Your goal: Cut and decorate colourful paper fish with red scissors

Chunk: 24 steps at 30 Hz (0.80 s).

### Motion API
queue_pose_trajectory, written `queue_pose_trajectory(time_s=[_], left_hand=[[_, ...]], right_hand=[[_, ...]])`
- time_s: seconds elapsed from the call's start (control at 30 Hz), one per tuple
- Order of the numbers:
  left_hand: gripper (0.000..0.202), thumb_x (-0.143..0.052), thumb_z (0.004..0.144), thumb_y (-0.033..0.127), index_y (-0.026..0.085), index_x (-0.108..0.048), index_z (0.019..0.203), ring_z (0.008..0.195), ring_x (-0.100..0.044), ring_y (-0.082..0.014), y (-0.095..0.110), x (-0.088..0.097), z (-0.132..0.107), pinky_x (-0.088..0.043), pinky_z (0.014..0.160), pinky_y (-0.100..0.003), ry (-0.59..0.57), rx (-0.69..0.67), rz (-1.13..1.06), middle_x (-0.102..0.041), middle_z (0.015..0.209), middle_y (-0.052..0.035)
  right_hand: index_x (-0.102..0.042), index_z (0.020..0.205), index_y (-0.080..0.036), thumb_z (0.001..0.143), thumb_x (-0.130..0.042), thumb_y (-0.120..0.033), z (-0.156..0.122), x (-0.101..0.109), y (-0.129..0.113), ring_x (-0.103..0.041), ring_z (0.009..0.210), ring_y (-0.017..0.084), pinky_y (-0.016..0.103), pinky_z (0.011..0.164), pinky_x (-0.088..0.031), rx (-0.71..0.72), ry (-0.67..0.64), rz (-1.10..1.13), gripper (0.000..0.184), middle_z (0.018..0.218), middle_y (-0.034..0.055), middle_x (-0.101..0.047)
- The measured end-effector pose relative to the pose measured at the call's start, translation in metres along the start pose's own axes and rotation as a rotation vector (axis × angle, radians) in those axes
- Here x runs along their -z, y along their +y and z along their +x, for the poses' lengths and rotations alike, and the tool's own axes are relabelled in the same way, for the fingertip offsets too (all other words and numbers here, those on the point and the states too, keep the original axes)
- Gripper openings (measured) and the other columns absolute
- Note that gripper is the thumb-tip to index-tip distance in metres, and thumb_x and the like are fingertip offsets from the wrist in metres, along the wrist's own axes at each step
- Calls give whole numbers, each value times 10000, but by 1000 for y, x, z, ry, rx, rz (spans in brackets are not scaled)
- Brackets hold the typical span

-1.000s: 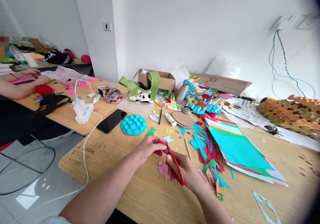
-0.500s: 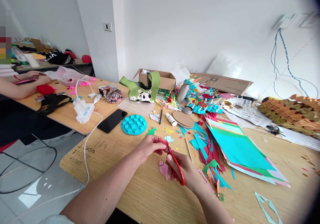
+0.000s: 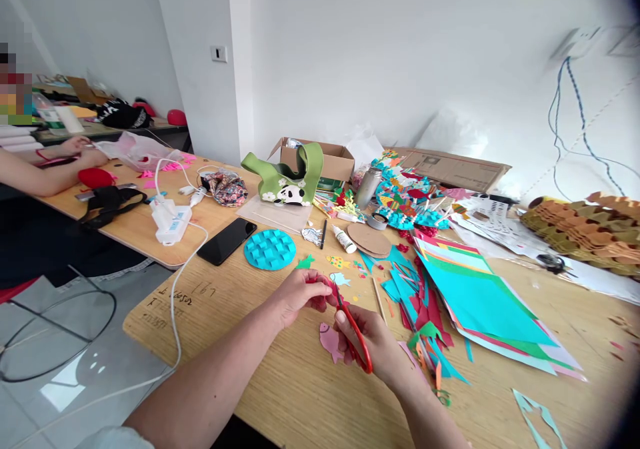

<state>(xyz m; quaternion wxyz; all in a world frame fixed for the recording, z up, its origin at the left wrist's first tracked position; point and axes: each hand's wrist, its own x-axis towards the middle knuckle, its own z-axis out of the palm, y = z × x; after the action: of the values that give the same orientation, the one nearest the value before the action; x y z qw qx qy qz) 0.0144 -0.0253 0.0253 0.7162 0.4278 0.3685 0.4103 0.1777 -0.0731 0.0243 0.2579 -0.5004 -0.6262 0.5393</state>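
Note:
In my right hand [image 3: 367,339] is a pair of red-handled scissors [image 3: 361,342], its blades pointing up and to the left. A small piece of red paper [image 3: 331,290] is pinched in the fingers of my left hand [image 3: 305,295], right at the scissor blades. Just below the hands a pink paper fish [image 3: 330,341] lies on the table. Beyond my fingers rest a light blue paper fish [image 3: 341,279], a yellow spotted fish [image 3: 339,261] and a green fish [image 3: 305,261].
Coloured paper sheets [image 3: 493,309] and paper scraps [image 3: 405,289] lie to the right. A blue woven disc [image 3: 270,249], a phone [image 3: 227,241] and a power strip [image 3: 171,222] are on the left. Behind stand a green panda bag [image 3: 287,185] and a metal bottle [image 3: 369,187]. Another person's arms [image 3: 50,165] rest at far left.
The whole view has shifted slightly, so things appear a little further right. My hands keep nearly the same pose, with the scissors still at the red paper.

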Motion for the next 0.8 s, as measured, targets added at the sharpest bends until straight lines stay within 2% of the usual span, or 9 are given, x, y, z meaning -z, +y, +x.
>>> queue_pose_trajectory(time_s=[0.2,0.37,0.47,0.53,0.6,0.67,0.7,0.8], left_hand=[[167,-682,625,247,123,-602,702,506,-527,-87,-3,2,2,-415,522,-219,13,-17,-26,-650,631,-36],[253,-692,658,287,140,-582,831,524,-535,-91,-3,3,4,-435,541,-238,46,-11,-67,-651,721,-39],[338,-689,665,274,163,-582,966,721,-604,-136,-3,1,5,-466,641,-267,126,-64,-40,-644,934,-67],[365,-682,680,268,180,-585,1021,930,-589,-174,-3,0,4,-458,756,-284,220,-162,65,-607,1093,-85],[348,-684,689,273,186,-597,1015,1036,-542,-193,-4,-2,3,-422,846,-295,348,-303,227,-589,1143,-83],[245,-672,710,299,176,-619,915,978,-549,-190,-5,-4,1,-409,847,-297,421,-421,380,-622,1039,-71],[194,-658,722,315,169,-623,844,902,-561,-182,-6,-5,0,-416,814,-294,412,-448,423,-636,942,-61],[200,-631,733,347,156,-604,680,694,-549,-153,-9,-9,-1,-424,682,-275,274,-395,402,-608,696,-25]], right_hand=[[-479,667,-176,771,-447,-711,0,-1,-6,-511,411,99,209,407,-355,-8,3,41,547,512,5,-575],[-519,693,-161,781,-445,-705,-5,1,-15,-502,396,92,200,391,-335,-41,-7,167,556,507,0,-565],[-532,713,-154,815,-452,-658,-6,2,-13,-498,395,88,193,381,-324,-8,-15,312,520,515,-10,-551],[-538,723,-150,829,-449,-641,-5,2,-9,-494,390,86,189,372,-316,7,-13,387,510,514,-12,-545],[-539,733,-147,831,-445,-640,-4,1,-6,-496,389,87,188,366,-307,3,5,423,511,515,-10,-549],[-533,743,-149,826,-443,-649,-3,-2,-6,-506,394,92,189,367,-302,-5,24,425,515,518,-5,-559],[-527,743,-150,820,-445,-656,-3,-4,-7,-508,395,93,190,371,-305,-5,33,416,518,514,-4,-562],[-507,717,-158,794,-448,-690,-3,-10,-11,-496,382,85,190,379,-315,3,58,363,541,489,-6,-557]])
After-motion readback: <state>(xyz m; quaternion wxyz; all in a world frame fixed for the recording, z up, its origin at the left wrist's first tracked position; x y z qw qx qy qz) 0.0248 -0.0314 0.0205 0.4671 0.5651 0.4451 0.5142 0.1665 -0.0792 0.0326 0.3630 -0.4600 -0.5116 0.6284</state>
